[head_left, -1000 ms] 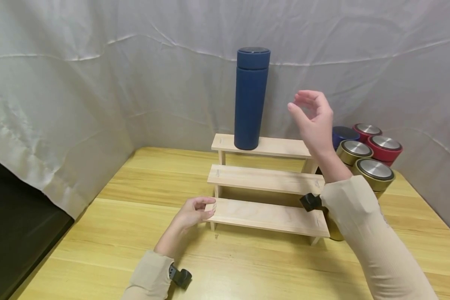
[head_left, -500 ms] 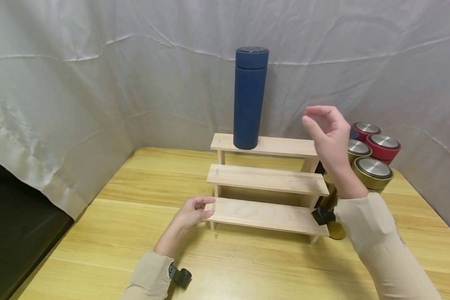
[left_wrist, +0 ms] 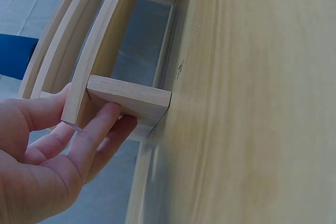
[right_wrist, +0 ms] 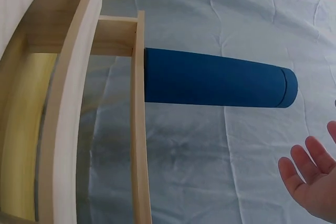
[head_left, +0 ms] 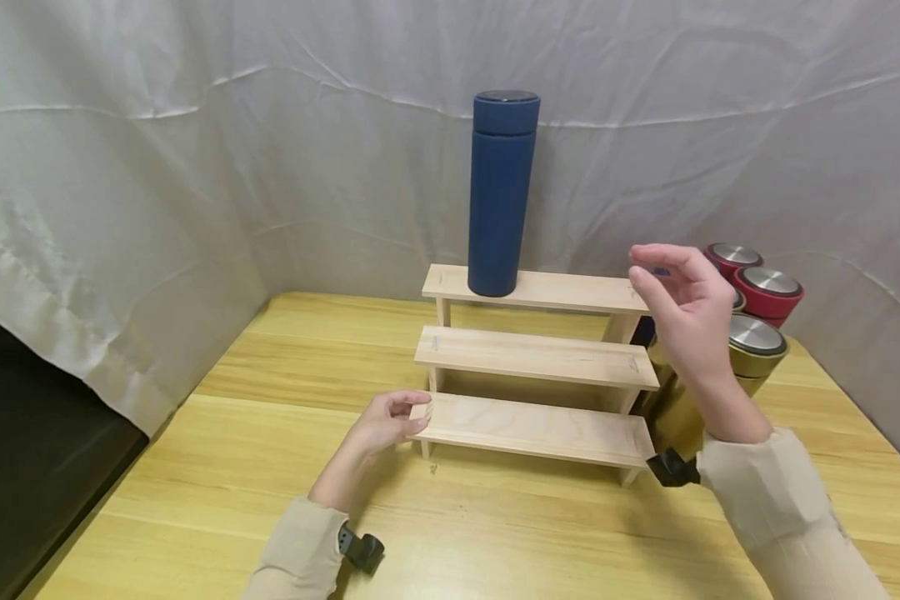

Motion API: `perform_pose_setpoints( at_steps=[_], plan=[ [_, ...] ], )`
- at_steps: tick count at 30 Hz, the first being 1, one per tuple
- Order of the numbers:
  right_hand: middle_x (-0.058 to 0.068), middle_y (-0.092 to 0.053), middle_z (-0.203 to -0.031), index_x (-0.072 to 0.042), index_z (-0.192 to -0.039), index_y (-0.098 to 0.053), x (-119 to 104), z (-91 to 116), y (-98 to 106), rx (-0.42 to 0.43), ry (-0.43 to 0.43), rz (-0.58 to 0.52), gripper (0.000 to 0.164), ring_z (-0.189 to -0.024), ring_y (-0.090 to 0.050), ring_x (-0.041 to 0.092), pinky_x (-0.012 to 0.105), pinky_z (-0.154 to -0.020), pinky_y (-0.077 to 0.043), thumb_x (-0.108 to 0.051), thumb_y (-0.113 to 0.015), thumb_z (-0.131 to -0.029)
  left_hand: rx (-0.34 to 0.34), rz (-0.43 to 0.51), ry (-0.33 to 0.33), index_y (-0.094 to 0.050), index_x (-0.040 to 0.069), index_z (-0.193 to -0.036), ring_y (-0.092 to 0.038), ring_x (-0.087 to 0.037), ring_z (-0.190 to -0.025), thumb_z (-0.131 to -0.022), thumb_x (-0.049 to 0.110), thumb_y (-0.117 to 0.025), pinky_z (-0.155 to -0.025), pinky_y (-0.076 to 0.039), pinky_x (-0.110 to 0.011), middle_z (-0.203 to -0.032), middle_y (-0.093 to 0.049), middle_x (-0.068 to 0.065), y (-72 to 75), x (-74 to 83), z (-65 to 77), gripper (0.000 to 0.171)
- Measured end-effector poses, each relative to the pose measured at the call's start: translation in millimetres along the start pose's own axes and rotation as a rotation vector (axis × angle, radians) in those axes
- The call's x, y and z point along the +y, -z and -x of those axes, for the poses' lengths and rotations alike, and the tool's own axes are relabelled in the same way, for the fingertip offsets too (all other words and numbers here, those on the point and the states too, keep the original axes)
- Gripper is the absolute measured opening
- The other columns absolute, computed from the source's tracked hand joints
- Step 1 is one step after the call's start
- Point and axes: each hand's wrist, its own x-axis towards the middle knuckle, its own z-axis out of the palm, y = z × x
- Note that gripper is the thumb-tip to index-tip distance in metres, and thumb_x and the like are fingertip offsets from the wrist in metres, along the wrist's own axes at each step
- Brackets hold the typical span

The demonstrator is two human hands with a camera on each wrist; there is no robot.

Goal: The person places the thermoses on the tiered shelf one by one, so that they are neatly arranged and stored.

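A three-tier wooden display stand (head_left: 540,421) stands on the table. My left hand (head_left: 381,427) pinches the left end of its lowest board; in the left wrist view the thumb lies on one face of the board (left_wrist: 100,32) and the fingers reach the other side. A tall blue thermos bottle (head_left: 501,200) stands upright on the top tier, towards the left. Nothing is held in my right hand (head_left: 688,312), which hovers over the stand's right end with fingers loosely bent, just in front of the other bottles. In the right wrist view its fingers are apart from the blue thermos (right_wrist: 210,80).
Right of the stand, several more thermos bottles are grouped on the table: a gold one (head_left: 753,358), a red one (head_left: 771,292) and others partly hidden by my right hand. A pale grey curtain (head_left: 330,183) hangs behind. Wood-grain tabletop (head_left: 270,467) extends to the left.
My right hand has moved right and down, away from the blue thermos and towards the bottles at the right. The left hand, the stand and the blue thermos have stayed in place.
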Motion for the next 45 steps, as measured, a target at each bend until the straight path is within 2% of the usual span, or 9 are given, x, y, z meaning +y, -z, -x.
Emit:
perform_pose_setpoints(
  at_steps=[6, 12, 19, 28, 34, 39, 45],
  plan=[
    [0.013, -0.063, -0.092, 0.01, -0.092, -0.062, -2, 9, 10, 0.009, 0.013, -0.064, 0.019, -0.086, -0.057, 0.019, 0.02, -0.073, -0.047, 0.017, -0.055, -0.076, 0.006, -0.008, -0.002, -0.05, -0.011, -0.114, -0.05, -0.016, -0.075, -0.08, -0.006, -0.059, -0.07, -0.051, -0.027, -0.088, -0.051, -0.011, 0.7, -0.8, -0.7, 0.036],
    [0.015, -0.063, -0.093, 0.012, -0.092, -0.062, -4, 20, 21, 0.034, 0.003, -0.081, 0.02, -0.087, -0.058, 0.021, 0.02, -0.077, -0.047, 0.02, -0.055, -0.075, 0.009, -0.006, 0.004, -0.05, -0.011, -0.115, -0.051, -0.016, -0.075, -0.079, -0.007, -0.058, -0.07, -0.051, -0.027, -0.088, -0.052, -0.012, 0.3, -1.4, -0.5, 0.036],
    [0.019, -0.061, -0.094, 0.025, -0.091, -0.052, -9, 34, 34, 0.049, 0.044, -0.11, 0.018, -0.087, -0.057, 0.025, 0.023, -0.078, -0.048, 0.023, -0.054, -0.072, 0.007, 0.0, 0.002, -0.049, -0.011, -0.115, -0.052, -0.017, -0.076, -0.079, -0.008, -0.058, -0.071, -0.051, -0.028, -0.09, -0.053, -0.013, -0.6, 0.6, 1.2, 0.037],
    [0.019, -0.063, -0.088, 0.028, -0.086, -0.052, -14, 44, 49, 0.16, 0.072, -0.114, 0.017, -0.08, -0.059, 0.023, 0.02, -0.074, -0.049, 0.025, -0.053, -0.07, 0.013, -0.004, 0.003, -0.05, -0.011, -0.114, -0.052, -0.017, -0.076, -0.079, -0.008, -0.058, -0.07, -0.051, -0.027, -0.089, -0.053, -0.013, -0.2, -0.4, 0.3, 0.036],
    [0.02, -0.063, -0.084, 0.028, -0.082, -0.053, -18, 47, 54, 0.246, 0.133, -0.12, 0.017, -0.078, -0.059, 0.023, 0.021, -0.075, -0.048, 0.025, -0.055, -0.066, 0.014, -0.012, 0.0, -0.051, -0.01, -0.114, -0.053, -0.018, -0.077, -0.079, -0.008, -0.058, -0.07, -0.052, -0.027, -0.09, -0.054, -0.014, 0.4, -1.4, -0.5, 0.036],
    [0.017, -0.062, -0.084, 0.027, -0.08, -0.054, -20, 48, 59, 0.33, 0.15, -0.019, 0.016, -0.078, -0.058, 0.02, 0.02, -0.077, -0.047, 0.023, -0.057, -0.065, 0.013, -0.007, -0.004, -0.051, -0.011, -0.114, -0.053, -0.018, -0.077, -0.079, -0.008, -0.058, -0.07, -0.052, -0.028, -0.091, -0.054, -0.015, 0.1, -1.6, -0.8, 0.036],
    [0.009, -0.061, -0.09, 0.021, -0.083, -0.059, -22, 51, 65, 0.374, 0.113, 0.241, 0.018, -0.087, -0.051, 0.017, 0.019, -0.079, -0.043, 0.017, -0.06, -0.066, 0.018, -0.001, 0.003, -0.05, -0.011, -0.114, -0.053, -0.017, -0.077, -0.079, -0.009, -0.058, -0.07, -0.052, -0.027, -0.09, -0.053, -0.014, -0.5, -0.7, -0.4, 0.037]
  ],
)
